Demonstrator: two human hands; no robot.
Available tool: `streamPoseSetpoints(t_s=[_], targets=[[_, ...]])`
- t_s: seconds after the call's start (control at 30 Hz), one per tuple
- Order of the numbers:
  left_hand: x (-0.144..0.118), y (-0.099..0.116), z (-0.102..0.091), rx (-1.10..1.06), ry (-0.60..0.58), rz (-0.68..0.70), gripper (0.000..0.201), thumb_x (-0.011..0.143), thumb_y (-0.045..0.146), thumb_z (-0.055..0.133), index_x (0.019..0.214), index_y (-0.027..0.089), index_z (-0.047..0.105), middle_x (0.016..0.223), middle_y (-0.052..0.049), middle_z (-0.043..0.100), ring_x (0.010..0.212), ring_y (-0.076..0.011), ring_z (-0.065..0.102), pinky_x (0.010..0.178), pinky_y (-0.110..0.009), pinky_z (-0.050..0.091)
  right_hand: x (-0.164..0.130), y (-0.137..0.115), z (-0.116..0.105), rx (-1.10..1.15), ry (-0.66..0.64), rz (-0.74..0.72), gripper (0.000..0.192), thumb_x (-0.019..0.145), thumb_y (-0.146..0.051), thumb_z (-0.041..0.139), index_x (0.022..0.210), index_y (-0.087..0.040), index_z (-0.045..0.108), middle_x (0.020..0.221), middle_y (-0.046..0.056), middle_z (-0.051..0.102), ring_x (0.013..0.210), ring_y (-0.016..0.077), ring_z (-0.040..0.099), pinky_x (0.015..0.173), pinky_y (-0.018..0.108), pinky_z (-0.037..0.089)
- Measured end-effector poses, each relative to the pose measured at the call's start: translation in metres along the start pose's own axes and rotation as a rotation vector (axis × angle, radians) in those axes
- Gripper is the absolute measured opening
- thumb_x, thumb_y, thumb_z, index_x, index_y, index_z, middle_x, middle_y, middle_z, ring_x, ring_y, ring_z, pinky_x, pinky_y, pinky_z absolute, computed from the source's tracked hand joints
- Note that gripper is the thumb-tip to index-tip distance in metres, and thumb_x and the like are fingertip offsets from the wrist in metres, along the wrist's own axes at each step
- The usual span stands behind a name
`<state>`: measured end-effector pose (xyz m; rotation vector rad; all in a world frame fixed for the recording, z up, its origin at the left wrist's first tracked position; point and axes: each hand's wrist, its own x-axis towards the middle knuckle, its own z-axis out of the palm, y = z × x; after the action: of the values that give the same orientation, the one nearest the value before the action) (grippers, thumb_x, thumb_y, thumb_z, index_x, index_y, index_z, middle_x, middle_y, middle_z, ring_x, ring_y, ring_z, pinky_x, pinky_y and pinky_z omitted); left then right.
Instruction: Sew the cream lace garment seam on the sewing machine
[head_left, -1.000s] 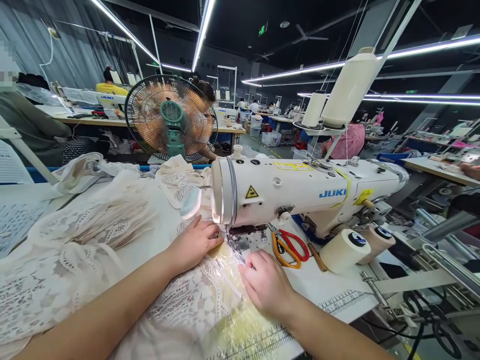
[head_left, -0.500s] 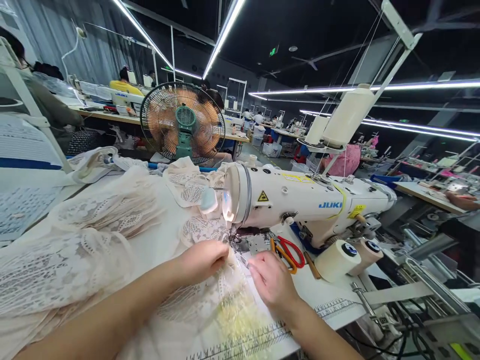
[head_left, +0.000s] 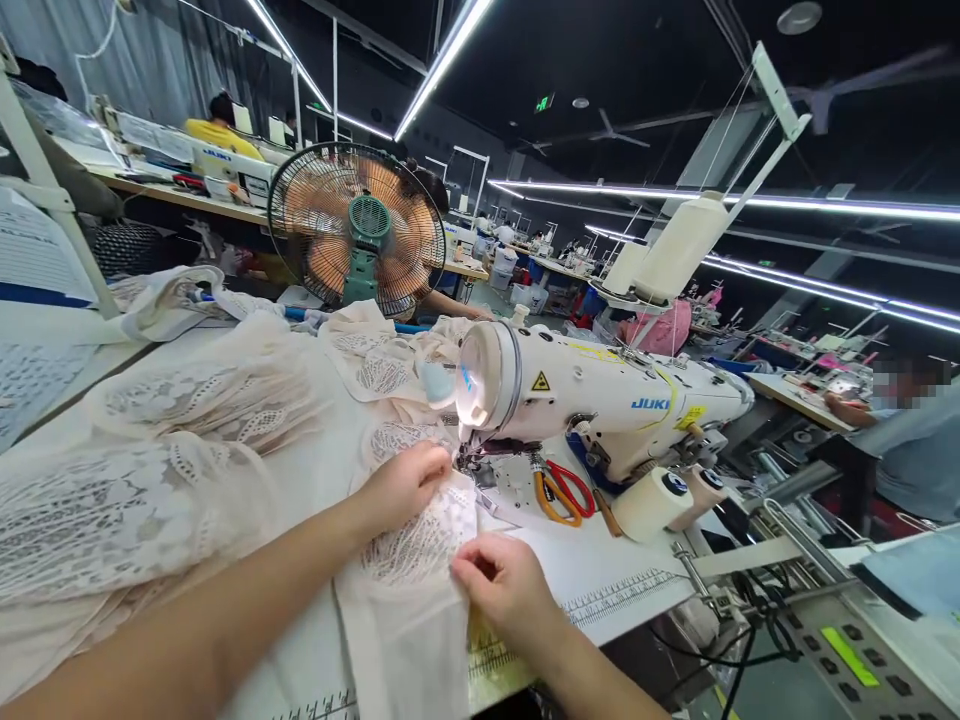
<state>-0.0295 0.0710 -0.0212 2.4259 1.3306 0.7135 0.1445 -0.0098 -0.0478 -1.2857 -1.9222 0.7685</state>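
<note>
The cream lace fabric lies on the desk before the needle of the white sewing machine, its bulk piled toward the left edge. It looks light, soft and easy to stretch or snag, so I judge it is best held by the hem near the needle. The left hand rests curled on the lace beside the presser foot; the right hand pinches the lace edge with closed fingers. Compared with half a second earlier, the right hand has drawn back toward the front edge, and the clear plastic there is covered by lace. Orange and red scissors lie under the machine arm
</note>
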Motion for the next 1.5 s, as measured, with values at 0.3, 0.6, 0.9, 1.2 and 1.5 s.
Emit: streamPoseSetpoints(t_s=[0.3, 0.6, 0.9, 1.2, 1.5], targets=[[-0.008, 0.023, 0.007, 0.382, -0.227, -0.048, 0.02, 0.073, 0.008, 0.052, 0.085, 0.014, 0.068, 0.079, -0.008, 0.059, 0.052, -0.0203, 0.054, 0.047, -0.03, 0.04, -0.003, 0.012, -0.024, -0.27, -0.031, -0.079, 0.023, 0.08, -0.019, 0.052, 0.094, -0.018, 0.07, 0.074, 0.004, 0.068, 0.068, 0.0193, 0.061, 0.062, 0.029, 0.046], [-0.008, 0.039, -0.002, 0.522, -0.315, -0.053, 0.035, 0.069, 0.002, 0.048, 0.096, 0.013, 0.067, 0.08, -0.009, 0.062, 0.054, -0.0224, 0.056, 0.046, -0.029, 0.037, 0.0, 0.005, -0.024, -0.485, -0.137, -0.072, 0.005, 0.08, -0.017, 0.053, 0.077, -0.02, 0.053, 0.06, -0.002, 0.053, 0.055, 0.0151, 0.049, 0.048, 0.027, 0.032], [0.001, 0.032, 0.005, 0.535, -0.306, -0.056, 0.036, 0.075, 0.005, 0.049, 0.106, 0.012, 0.066, 0.087, -0.013, 0.065, 0.062, -0.0281, 0.063, 0.049, -0.032, 0.043, 0.016, 0.009, -0.028, -0.444, -0.144, -0.078, 0.013, 0.079, -0.016, 0.051, 0.069, -0.02, 0.044, 0.059, -0.002, 0.045, 0.055, 0.0138, 0.043, 0.048, 0.028, 0.026], [0.003, 0.031, 0.007, 0.527, -0.308, -0.066, 0.035, 0.081, 0.005, 0.041, 0.105, 0.011, 0.066, 0.088, -0.014, 0.063, 0.07, -0.0305, 0.064, 0.058, -0.038, 0.048, 0.018, 0.001, -0.032, -0.475, -0.213, 0.035, 0.017, 0.081, -0.016, 0.051, 0.068, -0.019, 0.041, 0.065, -0.001, 0.043, 0.062, 0.0138, 0.041, 0.054, 0.027, 0.026], [0.007, 0.031, 0.003, 0.526, -0.298, -0.11, 0.034, 0.084, 0.01, 0.038, 0.103, 0.012, 0.066, 0.089, -0.013, 0.062, 0.074, -0.0288, 0.064, 0.063, -0.039, 0.05, 0.024, -0.003, -0.034, -0.527, -0.23, 0.062, 0.011, 0.084, -0.014, 0.052, 0.074, -0.018, 0.056, 0.066, -0.001, 0.05, 0.064, 0.0148, 0.044, 0.057, 0.027, 0.028]])
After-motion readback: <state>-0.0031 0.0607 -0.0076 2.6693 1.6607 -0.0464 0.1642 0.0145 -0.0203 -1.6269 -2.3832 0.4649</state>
